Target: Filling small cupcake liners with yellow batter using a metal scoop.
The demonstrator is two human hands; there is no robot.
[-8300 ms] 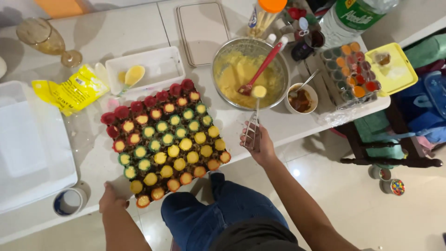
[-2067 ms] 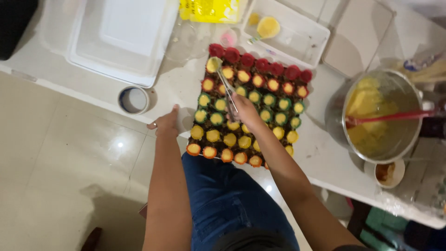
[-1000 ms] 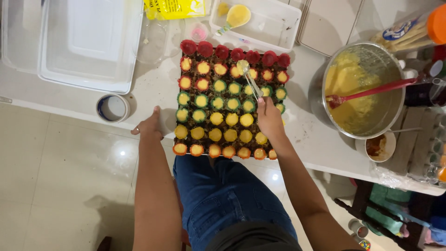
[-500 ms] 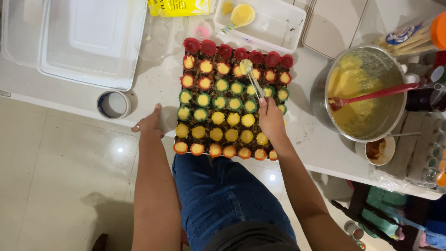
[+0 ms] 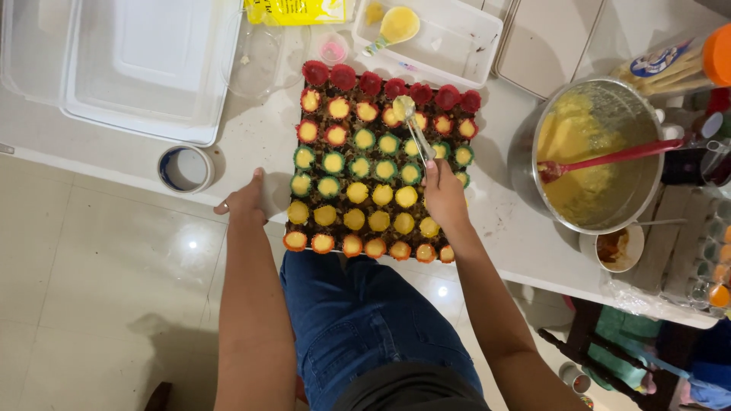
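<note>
The right hand (image 5: 444,196) is closed around the handle of a metal scoop (image 5: 412,125), whose bowl, loaded with yellow batter, sits beyond the knuckles over a cup in the second row from the far edge of the tray of coloured cups (image 5: 378,171). The tray lies directly under and ahead of that hand: red cups in the farthest rows, then green, then yellow, with orange ones nearest the person; most cups already show yellow filling, while the farthest red row looks unfilled. The left hand (image 5: 244,204) rests on the counter (image 5: 259,137) just beside the tray's near left corner, fingers loosely curled and holding nothing, thumb toward the tray. Left of that hand, near the counter's edge, stands a roll of tape (image 5: 183,167). Farther ahead of it lies a large clear plastic container (image 5: 145,65), and ahead of the tray sits a white rectangular tray (image 5: 449,38) with a yellow spoon (image 5: 394,27) in it and a yellow packet (image 5: 298,10) beside it. To the right of the right hand, well apart from it, a big metal bowl of yellow batter (image 5: 590,156) stands with a red spatula (image 5: 609,158) resting in it; a small white cup with brown contents (image 5: 615,248) sits just beside the bowl on its near side.
</note>
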